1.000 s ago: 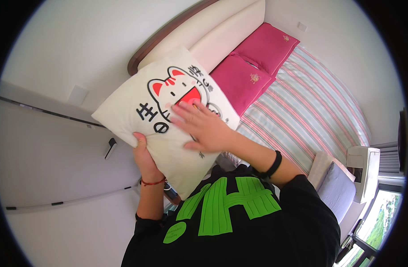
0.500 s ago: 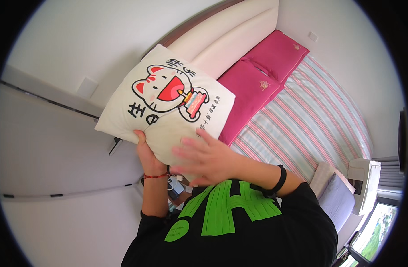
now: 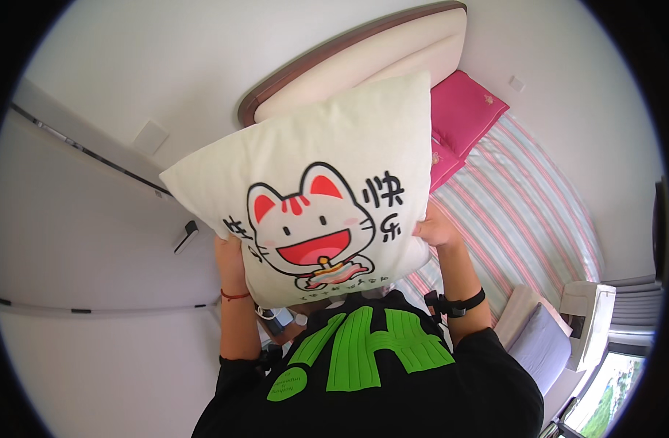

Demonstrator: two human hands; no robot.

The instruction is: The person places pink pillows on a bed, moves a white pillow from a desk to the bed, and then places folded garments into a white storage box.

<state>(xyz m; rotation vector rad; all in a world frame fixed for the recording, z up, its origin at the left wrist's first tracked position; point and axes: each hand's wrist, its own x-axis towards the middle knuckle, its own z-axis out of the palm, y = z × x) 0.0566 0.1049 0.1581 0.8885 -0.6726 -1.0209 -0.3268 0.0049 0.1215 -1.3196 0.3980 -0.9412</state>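
Note:
A cream-white square throw pillow (image 3: 349, 131) is held up in front of me, printed with a laughing cartoon cat and black characters. The cat's head points away from me. My left hand (image 3: 231, 259) grips the pillow's left edge, its fingers mostly hidden behind the cloth. On the right edge, my right hand (image 3: 438, 228) pinches the pillow with the thumb on the printed side and the other fingers out of sight. A red cord circles my left wrist and a black band my right forearm.
Behind the pillow stands a bed with a cream padded headboard (image 3: 415, 44), magenta pillows (image 3: 469, 109) and a striped sheet (image 3: 517, 190). A grey-lilac cushion (image 3: 540, 347) and a white box-shaped unit (image 3: 591, 314) are at the lower right. Pale cabinet doors (image 3: 94, 241) fill the left.
The pillow has turned so the cat now stands upright to me, and it covers more of the bed. My right hand has moved from its near side to grip its right edge.

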